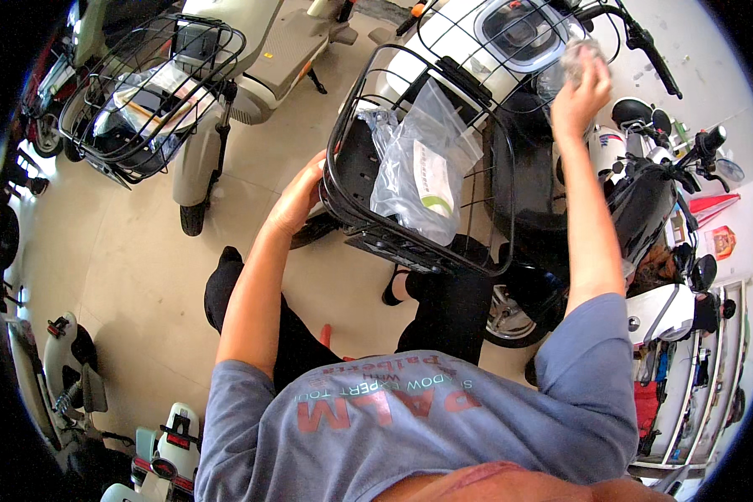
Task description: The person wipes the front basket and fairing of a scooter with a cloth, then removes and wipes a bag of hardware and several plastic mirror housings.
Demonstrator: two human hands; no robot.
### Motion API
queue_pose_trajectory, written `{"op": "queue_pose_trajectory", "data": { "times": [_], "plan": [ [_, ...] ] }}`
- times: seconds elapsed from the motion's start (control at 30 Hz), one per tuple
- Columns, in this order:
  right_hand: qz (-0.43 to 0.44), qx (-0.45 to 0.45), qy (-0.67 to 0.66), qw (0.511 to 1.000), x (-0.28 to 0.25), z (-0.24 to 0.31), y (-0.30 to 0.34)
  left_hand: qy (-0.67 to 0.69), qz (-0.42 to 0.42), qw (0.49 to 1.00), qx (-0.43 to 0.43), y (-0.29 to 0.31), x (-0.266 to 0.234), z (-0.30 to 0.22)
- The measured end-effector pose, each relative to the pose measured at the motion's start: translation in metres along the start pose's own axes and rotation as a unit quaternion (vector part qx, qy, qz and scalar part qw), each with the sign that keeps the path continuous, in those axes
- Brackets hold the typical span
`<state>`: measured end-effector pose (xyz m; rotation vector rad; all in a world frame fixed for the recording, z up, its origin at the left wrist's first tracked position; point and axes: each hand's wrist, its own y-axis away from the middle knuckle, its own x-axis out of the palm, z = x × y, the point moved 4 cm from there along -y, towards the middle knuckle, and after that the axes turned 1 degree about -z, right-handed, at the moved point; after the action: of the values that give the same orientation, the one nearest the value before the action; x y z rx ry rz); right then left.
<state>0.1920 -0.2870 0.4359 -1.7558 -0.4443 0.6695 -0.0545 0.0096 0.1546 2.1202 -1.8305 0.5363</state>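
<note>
My left hand (301, 197) is closed on the left rim of a black wire basket (330, 180) on the front of a white scooter (406, 75); its fingertips are partly hidden by the rim. In the basket lies a clear plastic bag (401, 180) holding a white and green printed packet (431, 180). My right arm reaches far forward. My right hand (584, 92) is closed round a crumpled grey cloth (584, 57), held beside the scooter's rounded grey-framed display (523, 33) and near its black handlebar grip (644, 54).
Another scooter (196, 159) with a filled wire basket (92, 151) stands at the far left. A dark motorbike (644, 205) and a white shelf rack (707, 393) line the right side. More scooters (171, 452) stand behind at lower left. Tiled floor (142, 276) lies between.
</note>
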Motion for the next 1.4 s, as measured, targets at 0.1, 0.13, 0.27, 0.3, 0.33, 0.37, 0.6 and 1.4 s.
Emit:
{"op": "queue_pose_trajectory", "data": {
  "times": [0.1,0.13,0.27,0.3,0.33,0.37,0.6,1.4],
  "plan": [
    [0.142,-0.014,-0.017,0.990,0.011,0.035,0.077,-0.011,0.003,1.000,0.004,0.002,0.004,-0.004],
    [0.153,0.005,-0.048,0.987,0.007,0.044,0.094,-0.002,0.005,1.000,-0.009,0.005,0.005,-0.003],
    [0.289,0.069,-0.244,0.923,0.006,0.047,0.098,-0.014,-0.004,1.000,-0.014,0.008,0.009,-0.012],
    [0.239,0.058,-0.250,0.936,0.006,0.040,0.082,-0.012,-0.001,1.000,-0.013,0.008,0.007,-0.011],
    [0.180,0.058,-0.232,0.954,-0.005,0.040,0.055,-0.008,0.004,1.000,-0.010,0.008,0.004,-0.011],
    [0.110,0.021,-0.167,0.980,-0.011,0.038,0.027,-0.004,0.010,1.000,-0.004,0.010,0.003,-0.014],
    [0.039,0.054,-0.072,0.995,0.001,-0.012,0.036,-0.015,0.004,1.000,-0.016,0.004,0.004,-0.007],
    [0.072,0.484,-0.276,0.827,0.029,-0.042,0.052,-0.004,0.012,1.000,-0.008,0.005,0.004,-0.006]
  ]
}}
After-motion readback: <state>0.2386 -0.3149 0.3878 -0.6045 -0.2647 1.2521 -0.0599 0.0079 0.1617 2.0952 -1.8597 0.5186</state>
